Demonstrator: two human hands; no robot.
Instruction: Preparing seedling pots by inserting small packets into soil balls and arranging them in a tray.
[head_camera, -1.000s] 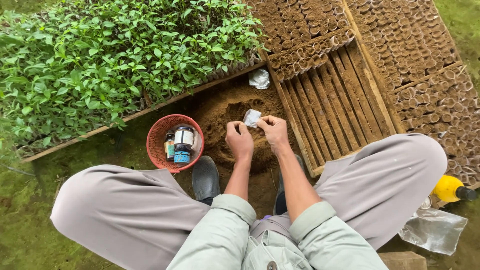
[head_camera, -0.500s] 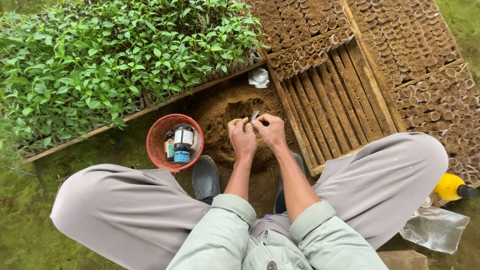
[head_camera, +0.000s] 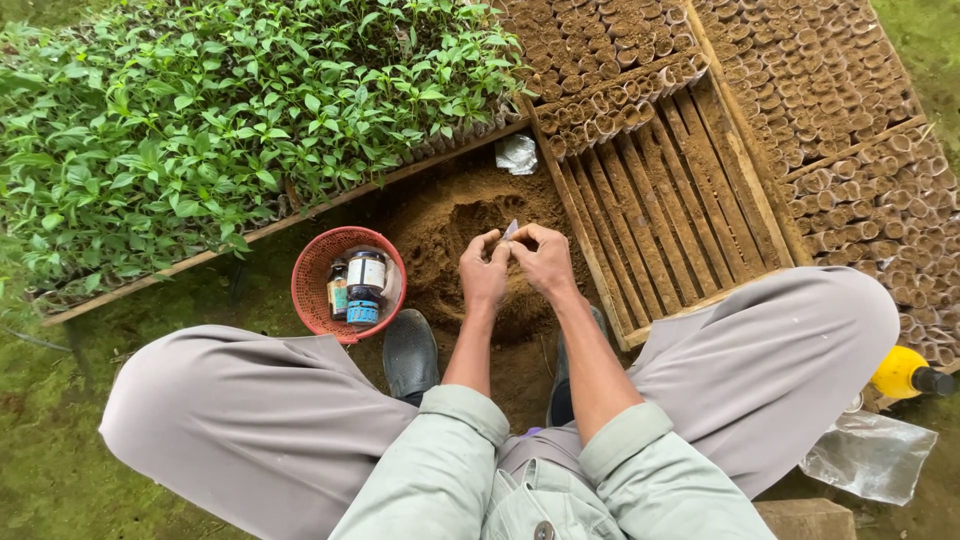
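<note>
Both the left hand (head_camera: 484, 277) and the right hand (head_camera: 545, 262) are pinching a small clear plastic seedling bag (head_camera: 510, 230) between their fingertips, holding it above the brown soil heap (head_camera: 450, 225) beside the red woven basket (head_camera: 312, 285)

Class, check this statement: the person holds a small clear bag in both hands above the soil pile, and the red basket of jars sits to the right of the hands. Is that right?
Not quite. In the head view the red basket of jars sits to the left of the hands, not the right. The rest holds: left hand and right hand pinch the small clear bag above the soil pile.
</note>
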